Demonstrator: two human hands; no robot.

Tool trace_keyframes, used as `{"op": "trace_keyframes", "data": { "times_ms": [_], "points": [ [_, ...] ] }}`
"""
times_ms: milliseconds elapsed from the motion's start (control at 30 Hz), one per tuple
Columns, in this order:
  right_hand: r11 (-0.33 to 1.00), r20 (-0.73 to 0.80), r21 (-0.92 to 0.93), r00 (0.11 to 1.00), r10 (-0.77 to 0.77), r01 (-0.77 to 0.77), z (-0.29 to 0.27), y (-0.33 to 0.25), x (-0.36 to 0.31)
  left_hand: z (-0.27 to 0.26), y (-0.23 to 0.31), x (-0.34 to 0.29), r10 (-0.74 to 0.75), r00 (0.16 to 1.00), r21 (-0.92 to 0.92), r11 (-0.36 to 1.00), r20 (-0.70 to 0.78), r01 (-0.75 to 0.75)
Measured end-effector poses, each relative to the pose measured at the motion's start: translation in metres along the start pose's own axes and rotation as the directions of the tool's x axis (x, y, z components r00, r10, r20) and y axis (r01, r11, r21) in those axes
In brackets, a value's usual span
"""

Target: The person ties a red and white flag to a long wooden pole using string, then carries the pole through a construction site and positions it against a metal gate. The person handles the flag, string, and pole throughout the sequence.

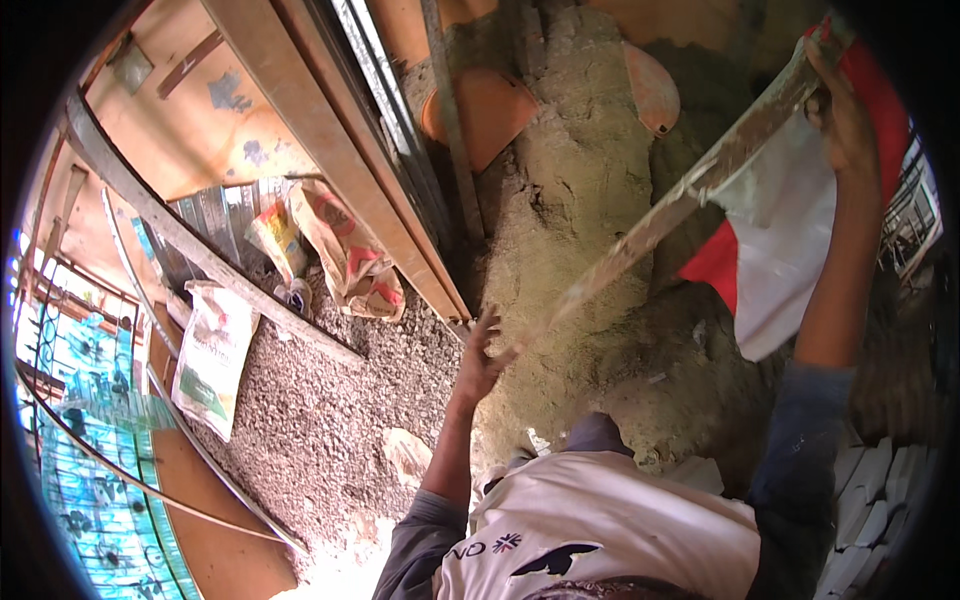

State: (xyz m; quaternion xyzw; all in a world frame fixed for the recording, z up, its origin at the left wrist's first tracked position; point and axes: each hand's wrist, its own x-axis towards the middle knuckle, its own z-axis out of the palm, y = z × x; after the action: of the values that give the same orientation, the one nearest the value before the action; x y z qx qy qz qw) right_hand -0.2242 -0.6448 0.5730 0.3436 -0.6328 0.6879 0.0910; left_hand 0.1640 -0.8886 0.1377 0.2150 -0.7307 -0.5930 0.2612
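Observation:
My right hand [845, 120] is raised at the upper right, its fingers wrapped round the upper part of a long wooden batten [690, 185]. The batten slants down toward the middle, and its lower end is blurred. Red and white sheeting [785, 210] hangs from the batten, beside my right forearm. My left hand [482, 362] is near the batten's lower end with its fingers spread; whether the thumb touches the wood I cannot tell. Beneath the batten lies a rough, grey-brown mound of sand or mortar [580, 220].
Tall brown metal beams [350, 150] lean ahead on the left. Gravel [320, 390] spreads at the left, with a white sack [213, 355] and torn paper bags [345, 255]. A curved strip [200, 240] crosses there. Orange sheet pieces [490, 115] stand at the back; pale blocks [870, 500] are stacked lower right.

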Motion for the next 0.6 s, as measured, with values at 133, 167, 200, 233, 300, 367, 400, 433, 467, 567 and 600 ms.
{"op": "trace_keyframes", "data": {
  "times_ms": [133,167,200,233,300,367,400,433,467,567,600],
  "points": [
    [0.959,-0.014,-0.176,0.974,-0.227,0.221,0.033,0.044,0.074,-0.044,-0.055,-0.019,-0.302,0.948,0.036,0.951,-0.097,0.307],
    [0.929,0.008,-0.226,0.954,-0.300,0.294,0.047,0.055,0.091,-0.053,-0.078,-0.031,-0.396,0.909,0.116,0.904,-0.128,0.411],
    [0.953,0.005,-0.184,0.969,-0.245,0.242,0.062,0.070,0.109,-0.059,-0.108,-0.047,-0.482,0.860,0.190,0.840,-0.171,0.508],
    [0.973,0.007,-0.132,0.982,-0.189,0.188,0.080,0.089,0.128,-0.066,-0.144,-0.068,-0.502,0.834,0.217,0.809,-0.228,0.546],
    [0.992,0.012,-0.101,0.997,-0.077,0.078,0.112,0.158,0.171,-0.066,-0.200,-0.126,-0.537,0.770,0.298,0.715,-0.344,0.632],
    [0.981,0.059,-0.192,0.998,-0.011,0.022,0.123,0.266,0.234,-0.051,-0.217,-0.158,-0.643,0.649,0.323,0.563,-0.407,0.761],
    [0.966,0.121,-0.259,0.992,0.020,0.012,0.133,0.313,0.256,-0.039,-0.219,-0.174,-0.736,0.536,0.291,0.451,-0.414,0.844],
    [0.896,0.146,-0.441,0.989,0.019,0.048,0.177,0.345,0.262,-0.028,-0.239,-0.222,-0.767,0.385,-0.044,0.471,-0.513,0.881],
    [0.858,0.165,-0.510,0.986,0.040,0.050,0.226,0.373,0.253,-0.005,-0.245,-0.266,-0.773,0.227,-0.348,0.500,-0.593,0.793],
    [0.743,0.111,-0.646,0.985,-0.132,0.172,0.265,0.456,0.248,0.058,-0.210,-0.292,-0.931,0.074,-0.696,0.320,-0.359,0.643],
    [0.670,0.112,-0.676,0.941,-0.321,0.308,0.271,0.481,0.246,0.078,-0.196,-0.296,-0.935,0.056,-0.730,0.310,-0.350,0.609]
  ]
}}
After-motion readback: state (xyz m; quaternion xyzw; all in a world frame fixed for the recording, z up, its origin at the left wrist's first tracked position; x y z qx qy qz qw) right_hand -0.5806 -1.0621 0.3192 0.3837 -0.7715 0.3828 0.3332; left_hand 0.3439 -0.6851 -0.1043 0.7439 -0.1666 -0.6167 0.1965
